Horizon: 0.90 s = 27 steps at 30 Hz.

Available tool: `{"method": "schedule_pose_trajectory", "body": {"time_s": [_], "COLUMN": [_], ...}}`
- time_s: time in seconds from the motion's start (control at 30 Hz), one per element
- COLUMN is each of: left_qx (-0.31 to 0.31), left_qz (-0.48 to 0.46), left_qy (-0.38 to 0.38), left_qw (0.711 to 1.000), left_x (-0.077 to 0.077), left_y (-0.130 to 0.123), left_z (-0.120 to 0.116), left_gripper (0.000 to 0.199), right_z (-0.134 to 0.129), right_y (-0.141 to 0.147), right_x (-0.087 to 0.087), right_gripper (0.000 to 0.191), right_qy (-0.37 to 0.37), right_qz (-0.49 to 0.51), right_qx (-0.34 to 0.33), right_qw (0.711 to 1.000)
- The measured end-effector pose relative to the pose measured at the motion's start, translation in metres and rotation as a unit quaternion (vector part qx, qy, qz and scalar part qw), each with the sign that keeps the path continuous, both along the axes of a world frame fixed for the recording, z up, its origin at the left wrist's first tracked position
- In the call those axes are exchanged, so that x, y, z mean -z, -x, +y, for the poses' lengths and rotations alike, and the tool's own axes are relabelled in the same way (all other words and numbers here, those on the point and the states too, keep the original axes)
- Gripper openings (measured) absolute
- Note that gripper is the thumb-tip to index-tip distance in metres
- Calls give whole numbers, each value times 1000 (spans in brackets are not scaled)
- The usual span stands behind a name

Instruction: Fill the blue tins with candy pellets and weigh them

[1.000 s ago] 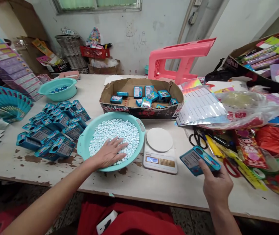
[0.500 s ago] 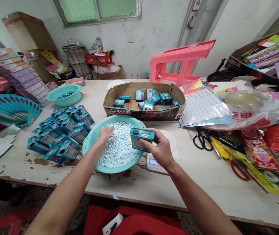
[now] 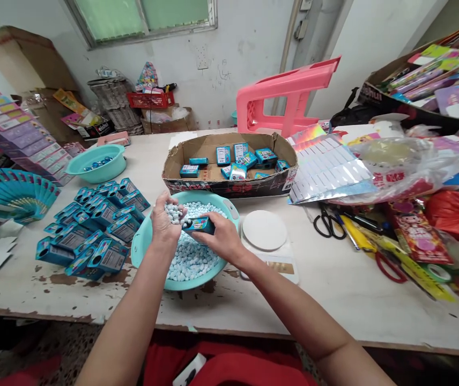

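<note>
Cupped in my left hand (image 3: 165, 222) is a heap of small pale candies (image 3: 174, 213), raised above a turquoise basin (image 3: 141, 252). My right hand (image 3: 225, 238) grips a small blue tin (image 3: 200, 225), tilted so that its end meets the candies at my left fingers. More white and pale-blue candies (image 3: 191, 262) fill much of the basin below both hands. Left of the basin stand several similar blue tins (image 3: 109, 256) in a close group. A white scale (image 3: 265, 230) lies just right of the basin, under my right wrist.
Behind the basin, a cardboard box (image 3: 229, 186) holds several blue tins. Scissors (image 3: 328, 222), a yellow cutter and packets lie to the right, near silvery sheets (image 3: 326, 169). A smaller turquoise bowl (image 3: 112, 169) sits back left. A pink stool (image 3: 286, 96) rises behind the box.
My left hand has come up out of the candies with a handful. My right hand has moved left off the scale and tipped the tin towards it. The view has shifted slightly.
</note>
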State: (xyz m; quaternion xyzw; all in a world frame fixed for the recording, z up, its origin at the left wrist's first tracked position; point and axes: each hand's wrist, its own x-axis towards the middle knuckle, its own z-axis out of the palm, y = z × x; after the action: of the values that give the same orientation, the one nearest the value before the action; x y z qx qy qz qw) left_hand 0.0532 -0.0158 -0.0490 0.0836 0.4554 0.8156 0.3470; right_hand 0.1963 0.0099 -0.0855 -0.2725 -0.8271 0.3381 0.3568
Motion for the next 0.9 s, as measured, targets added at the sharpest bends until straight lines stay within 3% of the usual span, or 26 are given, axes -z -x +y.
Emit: {"method": "schedule_pose_trajectory", "body": {"time_s": [0.37,0.9], "left_qx": [13,7], "left_qz": [114,127], "left_qy": [13,27], "left_qw": [993,991], "left_x": [1,1], "left_y": [-12,-16], "left_z": [1,3], "left_gripper": [35,34], "right_z": [-1,1], "right_y": [-7,-6], "right_x": [1,3], "right_gripper": [37,36], "right_qy": [5,7], "right_qz": [11,16], "right_qx": [-3,-3], "right_qw": [1000,1000]}}
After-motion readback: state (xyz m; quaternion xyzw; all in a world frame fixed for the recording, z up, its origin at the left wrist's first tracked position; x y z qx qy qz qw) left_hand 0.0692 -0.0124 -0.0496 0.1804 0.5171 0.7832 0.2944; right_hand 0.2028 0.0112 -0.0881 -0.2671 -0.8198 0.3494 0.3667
